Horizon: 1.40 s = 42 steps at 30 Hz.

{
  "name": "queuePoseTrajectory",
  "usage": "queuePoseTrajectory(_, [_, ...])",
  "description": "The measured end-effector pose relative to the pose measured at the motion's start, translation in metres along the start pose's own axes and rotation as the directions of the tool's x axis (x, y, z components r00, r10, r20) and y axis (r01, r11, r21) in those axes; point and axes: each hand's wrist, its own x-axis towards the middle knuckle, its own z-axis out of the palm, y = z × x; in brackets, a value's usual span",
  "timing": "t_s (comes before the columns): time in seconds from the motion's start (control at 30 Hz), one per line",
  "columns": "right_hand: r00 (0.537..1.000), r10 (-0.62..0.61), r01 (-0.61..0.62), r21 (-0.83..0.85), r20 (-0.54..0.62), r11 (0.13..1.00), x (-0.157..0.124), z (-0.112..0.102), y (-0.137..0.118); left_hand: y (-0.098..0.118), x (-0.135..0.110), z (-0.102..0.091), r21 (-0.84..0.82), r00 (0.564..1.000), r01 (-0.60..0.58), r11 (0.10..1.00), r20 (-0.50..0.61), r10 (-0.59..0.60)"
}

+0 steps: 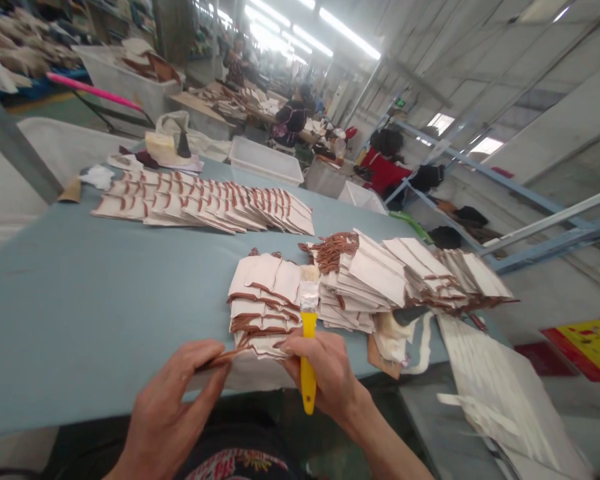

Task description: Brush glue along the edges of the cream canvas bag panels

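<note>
My right hand [327,377] is closed around a yellow-handled brush [308,347], bristles pointing away from me over a fanned stack of white pieces with brown edges [265,300]. It also pinches the near end of that stack. My left hand [173,407] pinches the front edge of the lowest white piece [240,370] at the table's near edge. Both hands sit side by side on the blue-grey table [105,300].
A long row of overlapped white and brown pieces [205,203] lies farther back. More stacks [405,273] spread to the right, with glue-smeared scraps [395,337] and white sheets [495,393] beside them. White bins [266,160] and other people working are beyond the table.
</note>
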Motion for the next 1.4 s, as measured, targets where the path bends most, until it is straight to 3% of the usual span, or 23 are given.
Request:
queuePoseTrajectory(0.13, [0.997, 0.066, -0.068, -0.026, -0.043, 0.997, -0.011, 0.004, -0.007, 0.002, -0.007, 0.012, 0.043, 0.996, -0.077, 0.996, -0.043, 0.079])
queuePoseTrajectory(0.27, [0.972, 0.188, -0.186, 0.027, -0.140, 0.982, -0.025, 0.015, -0.015, 0.012, -0.020, 0.030, -0.037, 0.991, 0.029, 0.999, -0.127, -0.033])
queuePoseTrajectory(0.37, [0.947, 0.268, -0.262, 0.057, -0.178, 0.963, -0.035, 0.022, -0.022, 0.021, -0.027, 0.041, 0.009, 0.983, 0.040, 0.999, -0.178, -0.038])
queuePoseTrajectory(0.6, [0.940, 0.285, -0.277, 0.066, -0.190, 0.959, -0.050, 0.025, -0.029, 0.025, -0.032, 0.045, 0.170, 0.981, -0.014, 0.985, -0.187, 0.046])
queuePoseTrajectory(0.73, [0.940, 0.289, -0.280, 0.076, -0.179, 0.957, -0.057, 0.025, -0.026, 0.016, -0.034, 0.043, 0.158, 0.990, -0.026, 0.987, -0.131, 0.047])
queuePoseTrajectory(0.87, [0.961, 0.246, -0.239, 0.064, -0.129, 0.969, -0.060, 0.018, -0.018, 0.020, -0.027, 0.037, 0.045, 0.980, 0.164, 0.985, 0.105, -0.168])
queuePoseTrajectory(1.0, [0.988, 0.142, -0.139, 0.052, -0.057, 0.989, -0.056, 0.005, -0.007, 0.032, -0.015, 0.027, 0.032, 0.894, 0.246, 0.969, 0.377, -0.240])
queuePoseTrajectory(1.13, [0.995, 0.070, -0.073, 0.048, 0.067, 0.996, -0.052, -0.005, 0.003, 0.043, -0.012, 0.026, 0.002, 0.776, 0.362, 0.932, 0.553, -0.303])
queuePoseTrajectory(1.2, [0.994, 0.054, -0.057, 0.023, 0.093, 0.998, -0.053, -0.008, 0.005, 0.046, -0.016, 0.030, 0.003, 0.756, 0.408, 0.913, 0.560, -0.340])
queuePoseTrajectory(1.4, [0.995, 0.049, -0.050, 0.007, 0.091, 0.999, -0.071, -0.005, 0.000, 0.038, -0.033, 0.030, 0.046, 0.791, 0.419, 0.907, 0.471, -0.389])
